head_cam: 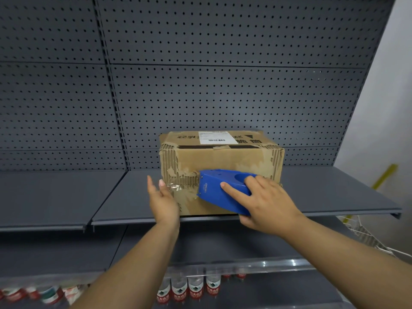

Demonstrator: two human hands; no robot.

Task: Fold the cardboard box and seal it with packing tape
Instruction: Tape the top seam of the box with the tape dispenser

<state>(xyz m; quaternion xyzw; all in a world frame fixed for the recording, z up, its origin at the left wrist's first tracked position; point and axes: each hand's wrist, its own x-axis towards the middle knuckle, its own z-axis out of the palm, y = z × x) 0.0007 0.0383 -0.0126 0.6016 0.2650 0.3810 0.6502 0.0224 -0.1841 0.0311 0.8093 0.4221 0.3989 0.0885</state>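
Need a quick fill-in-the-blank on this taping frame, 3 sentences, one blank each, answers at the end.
1. The right hand grips a tape dispenser coloured ____.
2. The left hand presses the end of the clear tape against the cardboard box's ____ front corner.
3. The box sits on a grey ____ in front of a pegboard.

Answers: blue; left; shelf

A single head-worn wide-angle view looks forward and slightly down, square onto a grey pegboard shelving unit [223,85] at close range. Both forearms reach in from the bottom edge toward the middle shelf [66,197]. The lower shelf falls at the frame's bottom, and straight lines bow near the edges.
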